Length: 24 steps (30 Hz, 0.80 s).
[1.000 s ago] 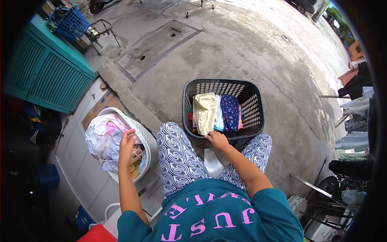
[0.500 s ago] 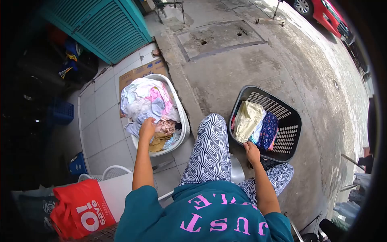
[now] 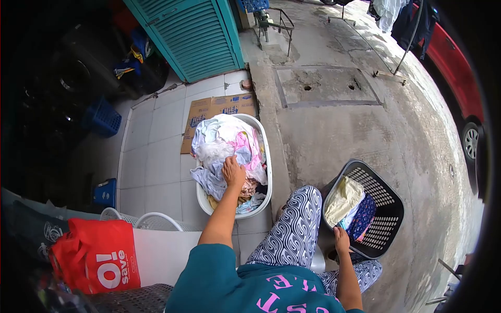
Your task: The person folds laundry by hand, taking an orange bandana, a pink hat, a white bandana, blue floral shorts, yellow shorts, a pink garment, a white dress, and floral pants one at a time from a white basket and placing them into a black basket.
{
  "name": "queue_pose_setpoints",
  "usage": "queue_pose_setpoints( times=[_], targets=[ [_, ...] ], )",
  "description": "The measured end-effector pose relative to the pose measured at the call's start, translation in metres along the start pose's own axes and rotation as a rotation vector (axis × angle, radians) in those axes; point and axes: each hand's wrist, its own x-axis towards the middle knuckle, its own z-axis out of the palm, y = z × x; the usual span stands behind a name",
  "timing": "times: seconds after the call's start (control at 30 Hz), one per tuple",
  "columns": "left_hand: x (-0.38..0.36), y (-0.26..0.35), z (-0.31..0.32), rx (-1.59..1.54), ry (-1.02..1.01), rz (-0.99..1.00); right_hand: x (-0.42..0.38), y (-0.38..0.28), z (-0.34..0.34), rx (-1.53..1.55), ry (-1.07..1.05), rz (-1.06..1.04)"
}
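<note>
Head view, nearest you: your right hand point(image 3: 342, 241) is at the near rim of the black laundry basket point(image 3: 387, 208), fingers bent; whether they grip it, you cannot tell. Folded clothes point(image 3: 344, 201) sit in that basket. Your left arm reaches forward, with the left hand point(image 3: 234, 171) palm down and its fingers curved onto loose clothes point(image 3: 216, 130) heaped in the white laundry basket point(image 3: 269, 177); its grip is hidden. You seem to be sorting through the heap; freeing one piece would call for a pinch on a single garment. Beyond are cardboard point(image 3: 195, 117), a teal louvred door point(image 3: 195, 41) and a red car point(image 3: 454, 68).
</note>
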Motion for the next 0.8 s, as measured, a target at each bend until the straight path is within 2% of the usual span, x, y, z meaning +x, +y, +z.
queue_pose_setpoints(
  times=[0.07,0.17,0.2,0.27,0.33,0.4,0.43,0.53,0.57,0.6,0.63,0.67,0.73,0.8],
  targets=[
    [0.018,0.000,0.008,-0.028,-0.026,0.010,0.004,0.002,0.002,0.012,-0.003,0.019],
    [0.038,0.012,0.015,0.053,-0.052,0.289,0.003,0.003,0.002,0.003,-0.006,0.086],
    [0.041,0.019,0.016,0.045,-0.052,0.296,0.004,0.004,0.003,0.002,0.004,0.090],
    [0.042,0.034,0.021,-0.002,-0.316,0.268,0.004,0.006,0.006,-0.003,0.012,0.083],
    [0.034,0.038,0.037,-0.032,-0.349,0.234,0.003,0.004,0.006,0.002,0.013,0.094],
    [0.030,0.043,0.056,0.003,-0.226,-0.155,0.003,0.003,0.005,-0.011,0.003,0.119],
    [0.030,0.043,0.056,-0.063,-0.349,-0.209,0.003,0.005,0.006,-0.008,0.014,0.087],
    [0.029,0.038,0.061,-0.162,-0.305,-0.098,0.003,0.007,0.007,0.013,0.019,0.090],
    [0.029,0.037,0.063,-0.176,-0.199,-0.017,0.005,0.008,0.008,0.017,0.021,0.088],
    [0.032,0.041,0.053,-0.175,-0.197,-0.014,0.008,0.009,0.008,0.044,0.028,0.091],
    [0.041,0.046,0.040,-0.378,-0.217,-0.061,0.007,0.004,0.005,0.074,0.035,0.096],
    [0.051,0.052,0.026,-0.580,-0.239,-0.106,0.007,0.000,0.000,0.276,0.086,0.121],
    [0.070,0.063,-0.004,-0.833,-0.149,0.057,0.017,-0.003,-0.006,0.467,0.258,0.214],
    [0.082,0.089,-0.059,-1.092,-0.261,-0.010,0.034,0.004,-0.010,0.508,0.311,0.122]
  ],
)
